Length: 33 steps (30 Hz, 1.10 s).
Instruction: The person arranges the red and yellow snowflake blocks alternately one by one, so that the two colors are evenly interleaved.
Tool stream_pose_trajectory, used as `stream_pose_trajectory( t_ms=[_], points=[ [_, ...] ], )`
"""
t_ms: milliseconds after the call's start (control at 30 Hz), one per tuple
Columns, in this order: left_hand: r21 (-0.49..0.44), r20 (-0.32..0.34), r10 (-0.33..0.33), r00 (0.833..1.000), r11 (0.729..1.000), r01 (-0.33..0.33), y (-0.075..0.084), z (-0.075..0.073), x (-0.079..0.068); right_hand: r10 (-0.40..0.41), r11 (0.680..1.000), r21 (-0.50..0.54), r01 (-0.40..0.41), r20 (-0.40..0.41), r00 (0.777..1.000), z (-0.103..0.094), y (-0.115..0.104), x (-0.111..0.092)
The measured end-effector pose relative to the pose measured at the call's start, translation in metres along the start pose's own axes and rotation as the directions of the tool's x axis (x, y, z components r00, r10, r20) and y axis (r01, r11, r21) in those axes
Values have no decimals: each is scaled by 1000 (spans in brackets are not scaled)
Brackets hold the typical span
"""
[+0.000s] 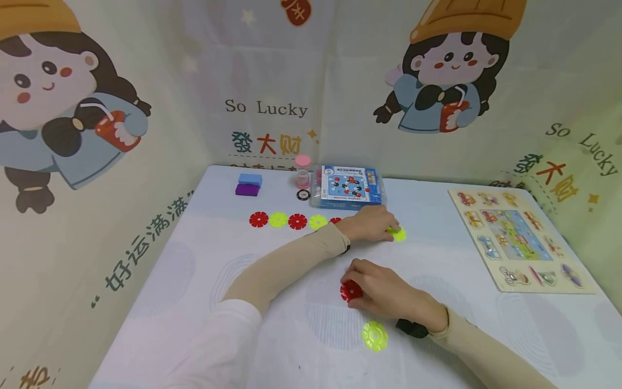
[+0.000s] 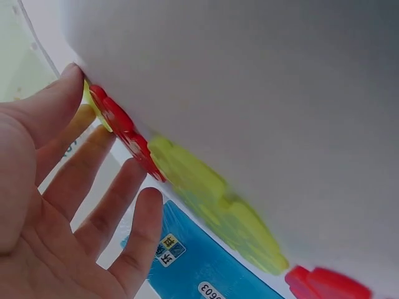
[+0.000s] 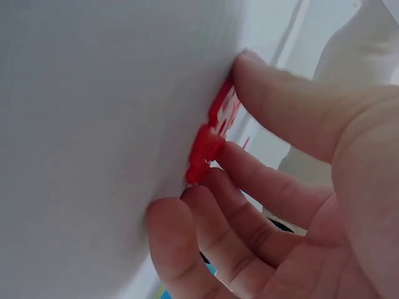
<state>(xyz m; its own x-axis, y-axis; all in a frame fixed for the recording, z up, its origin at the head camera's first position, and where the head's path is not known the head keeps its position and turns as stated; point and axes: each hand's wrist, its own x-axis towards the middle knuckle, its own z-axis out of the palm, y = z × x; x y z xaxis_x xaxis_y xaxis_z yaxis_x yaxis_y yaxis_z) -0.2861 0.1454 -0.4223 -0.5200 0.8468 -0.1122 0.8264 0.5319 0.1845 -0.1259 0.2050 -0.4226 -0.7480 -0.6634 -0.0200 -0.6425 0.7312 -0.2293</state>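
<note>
My left hand (image 1: 371, 223) is at the right end of a row of alternating red and yellow-green notched plastic discs. Its thumb and fingers pinch the last yellow-green disc (image 1: 398, 234), which lies flat; beside it in the left wrist view are a red disc (image 2: 124, 134) and another yellow-green disc. Nearer the front, my right hand (image 1: 381, 289) grips a red disc (image 1: 351, 292) by its edges, thumb on one side and fingers on the other, close over the table. A loose yellow-green disc (image 1: 374, 336) lies below the right hand. My left hand and forearm hide part of the row.
Behind the row stand a clear case with a molecule-picture label (image 1: 352, 186), a pink-lidded jar (image 1: 303, 175), a black round chip (image 1: 303, 195), and blue (image 1: 250, 180) and purple blocks (image 1: 247, 190). A wooden picture puzzle board (image 1: 515, 237) lies at the right.
</note>
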Motion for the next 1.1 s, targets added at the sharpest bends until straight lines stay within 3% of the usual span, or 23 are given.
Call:
stream_pose_trajectory(
  t_ms=[233, 367, 500, 600, 833, 1100],
  points=[
    [2, -11, 0, 1000, 1000, 0, 0, 0, 1, 24, 999, 36, -26, 48, 999, -3, 1, 1],
    [4, -3, -18, 1000, 1000, 18, 1, -1, 1, 15, 992, 126, -25, 76, 997, -6, 6, 2],
    [3, 6, -30, 1000, 1000, 30, 2, -1, 1, 57, 975, 206, -80, 117, 992, -7, 10, 5],
    [7, 4, -22, 1000, 1000, 22, 2, -1, 2, 78, 975, 199, -101, 122, 989, -8, 11, 5],
    [25, -12, -20, 1000, 999, 21, 3, -2, 2, 29, 967, 249, -49, 84, 996, -9, 5, -2],
    [43, -3, -9, 1000, 999, 9, 4, -3, 2, -27, 989, 150, 20, 40, 999, -9, 0, -4]
  ],
)
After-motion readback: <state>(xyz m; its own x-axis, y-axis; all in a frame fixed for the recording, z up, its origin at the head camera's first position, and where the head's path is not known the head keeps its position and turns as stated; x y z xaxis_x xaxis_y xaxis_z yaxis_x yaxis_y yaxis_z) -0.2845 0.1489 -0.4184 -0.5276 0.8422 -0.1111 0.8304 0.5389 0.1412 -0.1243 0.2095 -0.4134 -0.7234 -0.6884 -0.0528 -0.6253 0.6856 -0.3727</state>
